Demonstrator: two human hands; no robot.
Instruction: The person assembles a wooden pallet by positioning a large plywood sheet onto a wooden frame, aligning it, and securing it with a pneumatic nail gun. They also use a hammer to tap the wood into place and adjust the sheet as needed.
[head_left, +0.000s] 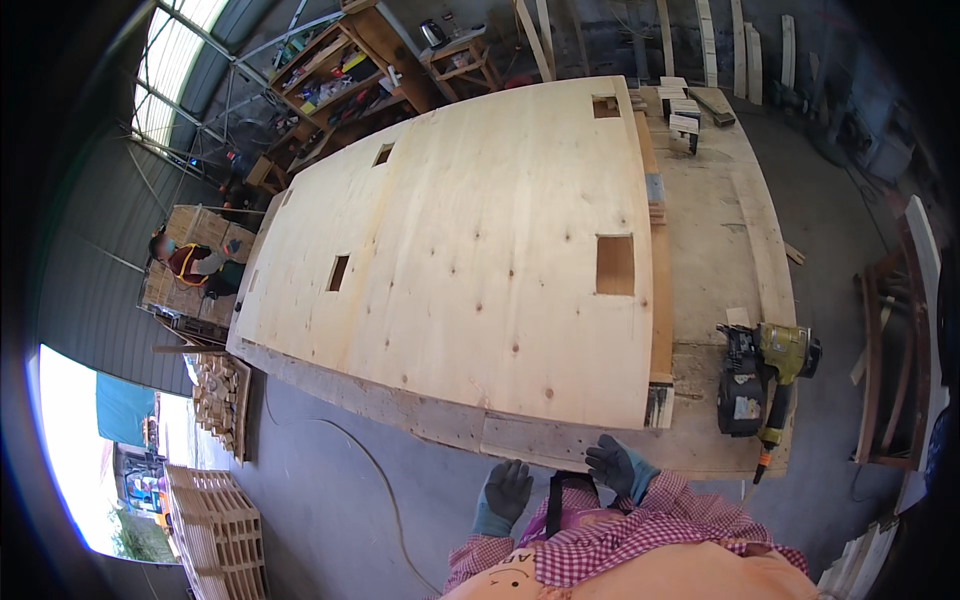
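Note:
My left hand (505, 495), in a grey and teal work glove, is raised in front of my body at the near side of the workbench, open and holding nothing. Close by, my right hand (616, 468) wears a matching glove; its fingers are stretched toward the bench's near edge, with nothing in them. Beyond both hands lies a large plywood panel (450, 240) with several rectangular cutouts, resting on lumber on the wooden bench (715, 260). To its right, a yellow and black coil nail gun (780, 355) lies on the bench top, its hose fitting toward me.
Small stacked wood blocks (684, 112) sit at the bench's far right. Stacked pallets (215, 530) and a pile of wood pieces (218, 395) stand at left, with a hose (375, 470) on the floor. Another person (190, 262) is at the far left. A rack (895, 340) stands right.

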